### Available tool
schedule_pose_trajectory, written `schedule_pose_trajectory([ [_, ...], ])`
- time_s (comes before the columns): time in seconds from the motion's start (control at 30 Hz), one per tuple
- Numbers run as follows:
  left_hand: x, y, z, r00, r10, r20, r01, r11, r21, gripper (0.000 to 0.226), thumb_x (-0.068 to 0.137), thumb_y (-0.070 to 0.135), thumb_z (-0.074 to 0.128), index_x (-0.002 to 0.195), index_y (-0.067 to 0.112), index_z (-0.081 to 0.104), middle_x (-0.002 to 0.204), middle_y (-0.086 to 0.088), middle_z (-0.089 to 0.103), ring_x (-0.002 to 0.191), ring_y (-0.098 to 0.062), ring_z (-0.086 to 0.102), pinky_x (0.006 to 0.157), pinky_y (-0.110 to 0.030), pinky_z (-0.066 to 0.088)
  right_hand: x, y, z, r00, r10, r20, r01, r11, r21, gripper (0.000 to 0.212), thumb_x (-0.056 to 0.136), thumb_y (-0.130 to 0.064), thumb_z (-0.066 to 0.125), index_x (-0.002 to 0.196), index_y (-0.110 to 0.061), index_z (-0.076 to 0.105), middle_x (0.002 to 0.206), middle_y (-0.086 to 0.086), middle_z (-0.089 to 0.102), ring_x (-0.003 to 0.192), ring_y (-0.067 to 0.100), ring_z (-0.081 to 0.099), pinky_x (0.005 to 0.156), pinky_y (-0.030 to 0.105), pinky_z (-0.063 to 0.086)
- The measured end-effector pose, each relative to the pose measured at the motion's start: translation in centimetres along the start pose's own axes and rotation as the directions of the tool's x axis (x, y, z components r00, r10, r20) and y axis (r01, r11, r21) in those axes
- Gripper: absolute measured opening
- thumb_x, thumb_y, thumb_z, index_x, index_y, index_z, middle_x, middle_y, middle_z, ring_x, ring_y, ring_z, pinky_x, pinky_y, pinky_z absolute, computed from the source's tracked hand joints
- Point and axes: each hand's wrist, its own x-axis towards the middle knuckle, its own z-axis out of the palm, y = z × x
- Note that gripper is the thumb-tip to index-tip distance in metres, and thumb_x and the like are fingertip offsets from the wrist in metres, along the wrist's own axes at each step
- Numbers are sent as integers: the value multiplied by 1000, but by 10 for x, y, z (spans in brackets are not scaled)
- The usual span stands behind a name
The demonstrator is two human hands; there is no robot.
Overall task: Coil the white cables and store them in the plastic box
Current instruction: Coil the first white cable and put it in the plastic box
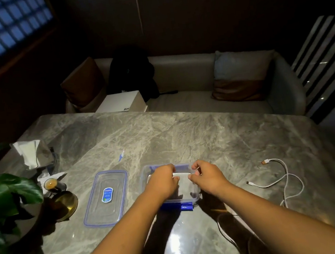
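Observation:
A clear plastic box (189, 201) with blue clips stands on the marble table, in front of me. Both hands are over its opening. My left hand (163, 181) and my right hand (204, 174) each grip one end of a coiled white cable (182, 173), which is stretched between them above the box. A second white cable (287, 176) lies loose and uncoiled on the table to the right, with an orange plug at its far end. The box's clear lid (106, 198), with a blue rim and a label, lies flat to the left of the box.
A leafy plant (0, 195), a small candle jar (51, 184), a brass dish (66, 204) and a tissue box (33, 154) crowd the table's left side. A small scrap of paper (121, 154) lies beyond the lid. A sofa with cushions stands behind the table.

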Motion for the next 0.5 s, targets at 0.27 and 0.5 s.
schedule_pose_trajectory([
  [0.27,-17,23,1,992,119,44,-124,979,160,42,93,27,59,132,13,52,131,-9,57,115,-28,59,96,-41,50,-32,12,-31,997,-61,-41,50,971,-236,52,87,-40,66,132,-18,51,130,5,59,114,22,59,91,34,52],
  [0.5,-21,29,9,983,146,108,-168,958,234,50,92,30,61,137,13,48,139,-9,52,122,-28,55,102,-40,46,-42,26,-42,999,-50,12,51,936,-347,55,88,-39,64,135,-17,48,133,8,57,114,24,59,87,31,48],
])
